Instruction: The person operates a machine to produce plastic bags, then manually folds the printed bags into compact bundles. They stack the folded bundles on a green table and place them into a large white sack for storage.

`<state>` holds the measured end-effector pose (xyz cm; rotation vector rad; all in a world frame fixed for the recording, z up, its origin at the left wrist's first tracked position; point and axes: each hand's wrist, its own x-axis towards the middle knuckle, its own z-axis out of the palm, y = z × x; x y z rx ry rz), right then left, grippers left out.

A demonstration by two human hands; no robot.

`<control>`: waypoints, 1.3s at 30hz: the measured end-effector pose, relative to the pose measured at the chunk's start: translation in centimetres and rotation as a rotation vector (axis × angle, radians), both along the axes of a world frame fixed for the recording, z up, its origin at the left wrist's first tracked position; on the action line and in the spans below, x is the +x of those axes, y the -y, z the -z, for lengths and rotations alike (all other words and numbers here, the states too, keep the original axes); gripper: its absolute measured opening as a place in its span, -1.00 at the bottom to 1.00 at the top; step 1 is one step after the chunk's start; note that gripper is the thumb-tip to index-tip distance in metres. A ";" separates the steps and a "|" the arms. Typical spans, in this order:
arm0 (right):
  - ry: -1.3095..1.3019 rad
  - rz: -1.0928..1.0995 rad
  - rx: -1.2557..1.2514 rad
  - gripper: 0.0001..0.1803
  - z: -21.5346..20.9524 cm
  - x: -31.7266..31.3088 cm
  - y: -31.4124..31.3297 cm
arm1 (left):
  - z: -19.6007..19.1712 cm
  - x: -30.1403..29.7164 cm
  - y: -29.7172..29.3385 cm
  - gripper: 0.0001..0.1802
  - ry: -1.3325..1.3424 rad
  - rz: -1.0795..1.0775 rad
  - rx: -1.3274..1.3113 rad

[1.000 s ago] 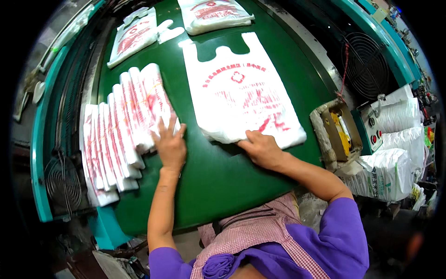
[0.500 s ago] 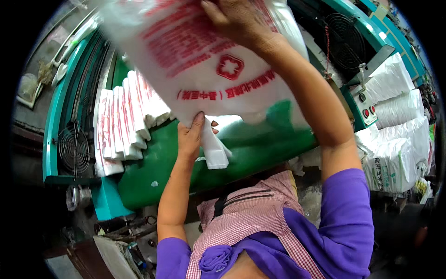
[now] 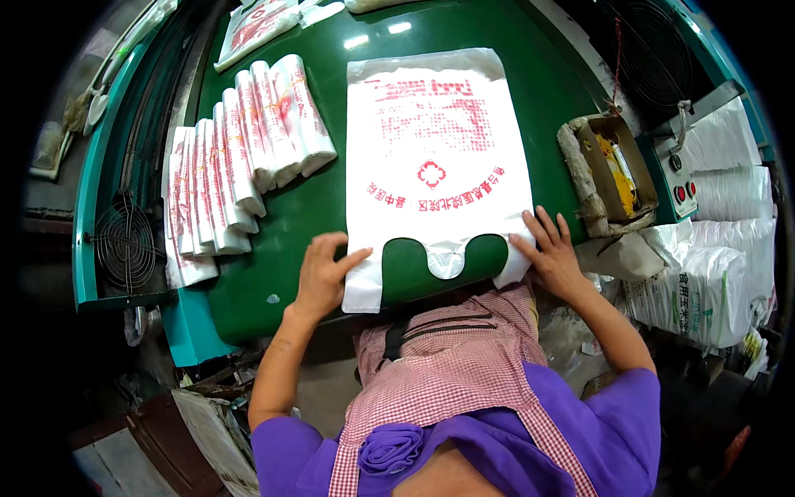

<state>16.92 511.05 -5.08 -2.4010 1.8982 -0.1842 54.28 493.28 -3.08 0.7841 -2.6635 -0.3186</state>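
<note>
A white plastic vest bag [image 3: 439, 182] with red print lies flat on the green work surface [image 3: 319, 211], its two handles toward me. My left hand [image 3: 319, 273] is at the base of the left handle, thumb on the plastic and fingers apart beside its edge. At the right handle, my right hand [image 3: 556, 258] spreads its fingers, with the thumb on the bag's edge. Neither hand is closed around the bag. Left of it, several folded bags [image 3: 228, 170] with red print lie in an overlapping row.
At the right edge stands an open box [image 3: 592, 170] with yellow things inside, beside a control box [image 3: 675, 186] with red buttons. White plastic-wrapped bundles [image 3: 712, 273] are stacked farther right. Another printed bag [image 3: 258, 29] lies at the far left. A round fan guard [image 3: 128, 244] is at left.
The bag, held up and tilted before, now lies flat on the green surface. My right hand has come down from its far part to the right handle; my left hand has shifted slightly left.
</note>
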 end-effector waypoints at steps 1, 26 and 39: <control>-0.061 0.052 -0.064 -0.10 0.6 0.0 0.5 | -0.7 -0.6 0.6 -0.64 -0.022 -0.028 0.019; 0.110 0.106 -0.037 -0.47 -0.1 3.6 11.9 | 1.6 -11.2 0.1 -0.52 -0.035 0.241 -0.054; 0.277 -0.096 -0.129 -0.27 -0.6 4.2 11.0 | -0.4 -11.5 2.0 -0.39 0.069 0.178 -0.072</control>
